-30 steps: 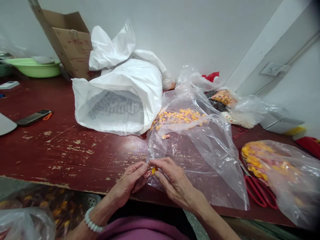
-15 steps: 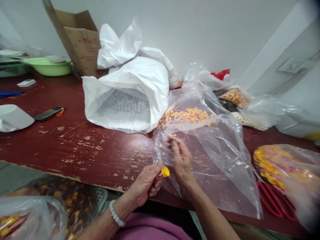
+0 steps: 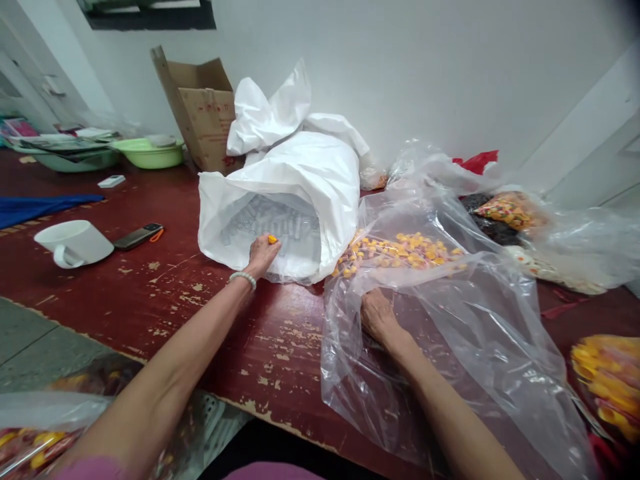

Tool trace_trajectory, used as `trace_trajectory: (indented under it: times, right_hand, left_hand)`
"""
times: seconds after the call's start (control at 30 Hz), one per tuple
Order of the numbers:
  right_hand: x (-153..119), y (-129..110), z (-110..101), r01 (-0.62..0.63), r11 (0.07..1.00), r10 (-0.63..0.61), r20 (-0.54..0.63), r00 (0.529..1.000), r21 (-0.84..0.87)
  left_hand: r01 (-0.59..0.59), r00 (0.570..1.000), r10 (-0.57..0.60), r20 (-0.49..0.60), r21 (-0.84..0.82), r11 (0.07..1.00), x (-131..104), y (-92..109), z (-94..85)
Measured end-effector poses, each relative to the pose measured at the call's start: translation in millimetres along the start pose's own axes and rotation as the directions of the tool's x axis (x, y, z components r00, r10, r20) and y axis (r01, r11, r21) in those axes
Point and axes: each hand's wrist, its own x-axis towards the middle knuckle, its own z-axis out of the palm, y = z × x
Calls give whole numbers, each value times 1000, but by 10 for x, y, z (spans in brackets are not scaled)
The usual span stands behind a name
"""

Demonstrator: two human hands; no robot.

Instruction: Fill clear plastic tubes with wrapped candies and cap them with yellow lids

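Note:
My left hand [image 3: 263, 255] is closed at the mouth of a white sack [image 3: 310, 163]. A yellow cap [image 3: 272, 239] shows at its fingertips, on a small tube mostly hidden in the hand. Inside the sack lie many clear plastic tubes [image 3: 295, 225]. My right hand [image 3: 380, 313] reaches into a large clear plastic bag [image 3: 450, 320], and the film covers its fingers. Just beyond those fingers, in the bag, is a pile of yellow-capped pieces [image 3: 410, 250] with pinkish parts.
On the red table [image 3: 165, 280] stand a white mug [image 3: 80, 241], a phone [image 3: 139, 236] and a cardboard box [image 3: 207, 120]. Another bag of yellow-capped pieces [image 3: 607, 373] sits at the right. Filled bags [image 3: 50, 440] lie below the table's front edge at the left.
My left hand has moved forward and left to the sack's mouth with the yellow-capped tube. My right hand has gone into the clear bag. The view has turned leftward.

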Motion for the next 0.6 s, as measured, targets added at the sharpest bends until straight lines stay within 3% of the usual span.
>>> trace_trajectory:
  times: [0.07,0.17,0.27,0.37,0.43,0.5,0.53,0.6]
  right_hand:
    - [39,-6,12,12,1000,-12,13,1000,-4]
    - [9,39,-33,-17,1000,17,-5,1000,7]
    - [-129,140,-170,-98,995,100,-68,993,26]
    - [-329,192,-368,-256,933,290,-108,951,252]
    - [-441,128,-508,-325,789,425,-81,902,521]
    - [-499,-31,-635,-304,620,479,-42,877,724]
    - [-507,-138,-688,-275,554,484,-35,874,786]
    - [-493,-376,-763,-224,459,485,-31,874,860]
  left_hand:
    - [34,999,-32,-40,69,997,226,-11,109]
    - [76,996,-68,-62,142,987,387,-44,255]
    - [131,991,-124,-47,176,976,423,-65,287]
    - [147,989,-147,-12,143,979,354,-27,203]
    - [114,993,-113,-10,81,990,188,38,135]
    - [75,997,-75,17,12,997,-118,134,97]
    - [53,997,-52,57,-29,998,-323,191,95]
    - [37,969,-16,247,-82,996,-795,317,130]
